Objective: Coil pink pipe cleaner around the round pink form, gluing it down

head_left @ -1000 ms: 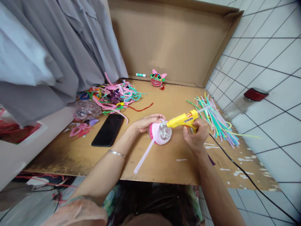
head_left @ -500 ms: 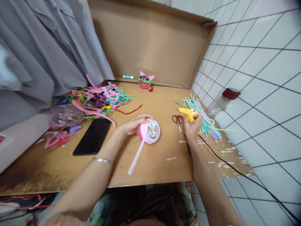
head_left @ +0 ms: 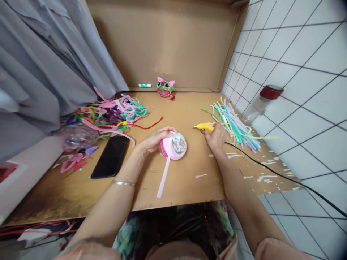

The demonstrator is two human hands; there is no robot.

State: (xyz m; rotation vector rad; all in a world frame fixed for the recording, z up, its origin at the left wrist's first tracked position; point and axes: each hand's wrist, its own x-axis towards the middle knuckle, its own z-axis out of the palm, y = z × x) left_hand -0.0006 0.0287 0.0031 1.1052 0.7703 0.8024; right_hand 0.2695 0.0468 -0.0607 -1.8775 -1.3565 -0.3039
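Note:
My left hand (head_left: 157, 140) is closed around the left side of a round clear plastic piece (head_left: 179, 143) wrapped in pink pipe cleaner (head_left: 167, 148). A loose pale pink end (head_left: 163, 178) of that pipe cleaner trails down toward the table's front edge. To the right, my right hand (head_left: 216, 138) grips a yellow hot glue gun (head_left: 205, 126). Its metal nozzle points left and stays apart from the wrapped piece. A sliver of red scissor handle shows under the gun, and the rest is hidden by my hand.
Tangled pipe cleaners (head_left: 116, 108), a clear plastic bag (head_left: 78, 137) and a black phone (head_left: 110, 157) lie left. Straight pipe cleaners (head_left: 235, 124) are piled right, near a red-lidded jar (head_left: 261, 103). A pink-eared figure (head_left: 164, 88) and a glue stick (head_left: 144, 85) stand behind. The gun's black cord (head_left: 271, 168) runs right.
My right hand has brought the glue gun left, closer to the wrapped piece, and now covers most of the scissors. My left hand keeps its hold. The view has shifted slightly.

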